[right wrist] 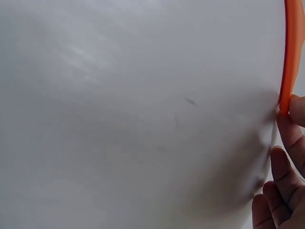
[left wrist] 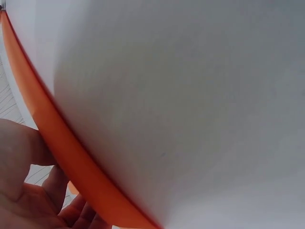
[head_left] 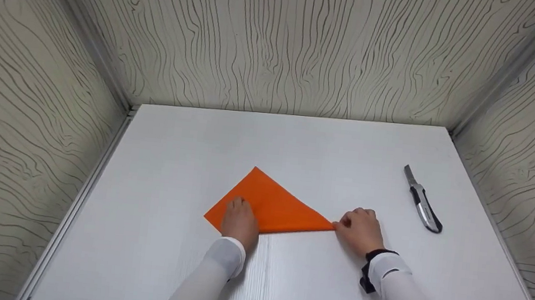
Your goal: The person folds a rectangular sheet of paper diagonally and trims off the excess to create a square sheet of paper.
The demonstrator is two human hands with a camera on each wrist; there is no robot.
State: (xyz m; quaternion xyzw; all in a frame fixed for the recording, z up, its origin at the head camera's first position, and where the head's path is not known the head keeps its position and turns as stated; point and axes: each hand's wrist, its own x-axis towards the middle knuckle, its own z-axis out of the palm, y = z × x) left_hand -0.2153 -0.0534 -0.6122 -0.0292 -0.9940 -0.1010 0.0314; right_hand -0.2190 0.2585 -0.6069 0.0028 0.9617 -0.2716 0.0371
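Note:
A folded sheet of orange paper (head_left: 279, 206) lies on the white table, with one corner to the far side and a long narrow point to the right. My left hand (head_left: 240, 219) rests on the paper's left part; in the left wrist view its thumb (left wrist: 35, 145) touches the paper near the folded edge (left wrist: 71, 152), and the other fingers lie partly behind it. At the right tip, my right hand (head_left: 360, 232) pinches the paper between thumb and forefinger. The right wrist view shows that tip (right wrist: 286, 102) between the fingertips, the other fingers loosely bent.
A utility knife (head_left: 423, 201) with a silver and black handle lies on the table (head_left: 189, 137) to the right, beyond my right hand, its blade end pointing away. Wood-patterned panels (head_left: 279, 42) enclose the table at the back and both sides.

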